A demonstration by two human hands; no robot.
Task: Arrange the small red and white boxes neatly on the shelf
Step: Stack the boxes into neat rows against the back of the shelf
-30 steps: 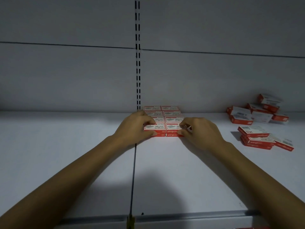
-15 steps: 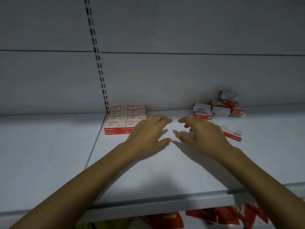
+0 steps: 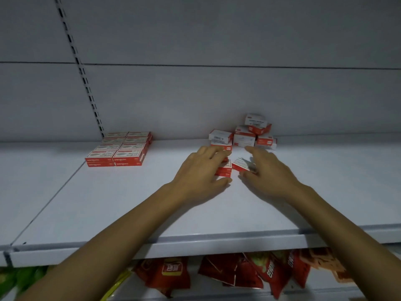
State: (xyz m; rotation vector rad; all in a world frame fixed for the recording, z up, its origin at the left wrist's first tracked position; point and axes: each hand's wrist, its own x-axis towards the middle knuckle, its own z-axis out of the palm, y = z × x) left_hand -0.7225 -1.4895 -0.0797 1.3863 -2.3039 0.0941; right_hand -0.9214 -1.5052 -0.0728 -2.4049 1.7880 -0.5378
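Observation:
A neat two-layer block of small red and white boxes [image 3: 121,149] stands at the back left of the white shelf [image 3: 134,209]. A loose pile of the same boxes [image 3: 244,135] leans against the back wall further right. In front of it is a short stack of boxes [image 3: 224,171]. My left hand [image 3: 200,173] reaches over that stack with fingers spread, thumb at its front. A single tilted box [image 3: 238,166] lies beside the stack. My right hand [image 3: 268,173] has its fingers spread around this box, with no firm grip showing.
A slotted upright rail [image 3: 86,83] runs down the grey back wall beside the neat block. The shelf's front lip [image 3: 195,242] crosses below my forearms. Red snack bags [image 3: 249,272] and green packs [image 3: 13,279] sit on the shelf underneath.
Both hands left the neat block and moved right across the shelf to the loose boxes. My view swung right and dropped, showing the lower shelf.

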